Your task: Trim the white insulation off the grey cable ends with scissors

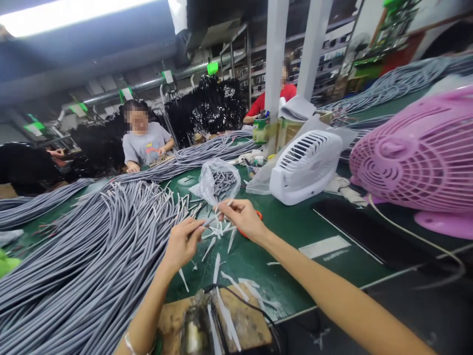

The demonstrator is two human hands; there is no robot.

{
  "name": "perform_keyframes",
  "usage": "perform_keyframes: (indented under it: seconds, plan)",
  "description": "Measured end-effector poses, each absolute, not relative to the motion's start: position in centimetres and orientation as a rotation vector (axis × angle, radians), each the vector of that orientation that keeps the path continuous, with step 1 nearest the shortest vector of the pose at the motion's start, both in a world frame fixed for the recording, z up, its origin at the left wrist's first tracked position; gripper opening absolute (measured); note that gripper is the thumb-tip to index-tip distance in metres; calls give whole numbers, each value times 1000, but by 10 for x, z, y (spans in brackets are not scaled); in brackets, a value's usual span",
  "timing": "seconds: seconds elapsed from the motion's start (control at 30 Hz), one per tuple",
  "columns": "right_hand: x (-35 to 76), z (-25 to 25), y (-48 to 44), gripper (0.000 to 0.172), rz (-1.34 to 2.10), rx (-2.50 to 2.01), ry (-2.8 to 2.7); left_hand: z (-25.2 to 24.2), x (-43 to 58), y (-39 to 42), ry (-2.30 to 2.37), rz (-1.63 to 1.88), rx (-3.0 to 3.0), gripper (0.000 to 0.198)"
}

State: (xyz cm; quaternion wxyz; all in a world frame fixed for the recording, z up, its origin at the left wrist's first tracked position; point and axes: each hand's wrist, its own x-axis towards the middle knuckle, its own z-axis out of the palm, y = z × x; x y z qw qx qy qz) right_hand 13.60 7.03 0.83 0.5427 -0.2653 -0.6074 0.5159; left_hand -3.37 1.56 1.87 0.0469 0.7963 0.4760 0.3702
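The left hand [183, 242] pinches a cable [207, 223] right of the bundle [92, 256], fingertips nearly together; the right hand [244, 218], farther off, pinches tight too, on what I can't tell. The cable looks light, springy, perhaps smooth; best gripped near its end.

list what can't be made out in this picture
All in the head view:
Thin gray piece at the left hand: tip blurred, too small.
Pale piece in the right hand: mostly covered by the grip.
Orange object: mostly hidden behind the right hand.
Pink fan: cut off by the right edge.
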Motion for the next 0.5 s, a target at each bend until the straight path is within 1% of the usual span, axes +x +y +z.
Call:
perform_keyframes:
  seconds: [0.13, 0.23, 0.37, 0.5]
  plan:
    - [135, 12, 62, 41, 1251, -593, -1292, 16, -26, 8, 1443, 1210, 2399, 24]
    - [133, 15, 55, 36, 1243, -578, -1317, 11, -13, 5, 1467, 1308, 2377, 23]
    - [135, 18, 50, 21, 1291, -523, -1367, 10, -5, 0, 1511, 1446, 2350, 21]
    - [144, 20, 54, 16, 1156, -600, -1274, 13, -9, -4, 1553, 1495, 2304, 22]
